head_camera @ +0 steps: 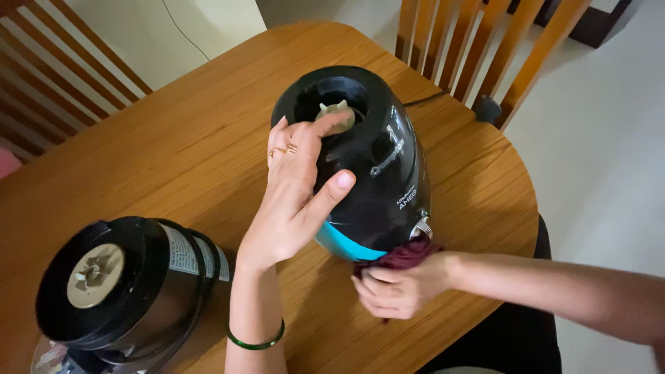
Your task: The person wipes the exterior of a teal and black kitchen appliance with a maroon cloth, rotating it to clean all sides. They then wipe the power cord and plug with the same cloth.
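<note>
— Where's the base?

— Mid-bench, tilted. My left hand (294, 194) steadies the mixer base (367, 166), fingers spread over its top beside the cream coupler (334, 114), not closed round anything. My right hand (395, 287) has its grip clamped on a maroon cloth (405, 255) at the near bottom edge.

— Risk?

— I'd say the base could slide off the cloth and tip right. The jar (118, 291) lies near left.

One mixer base (377, 159), one jar (125, 291), two chairs (485, 48).
</note>
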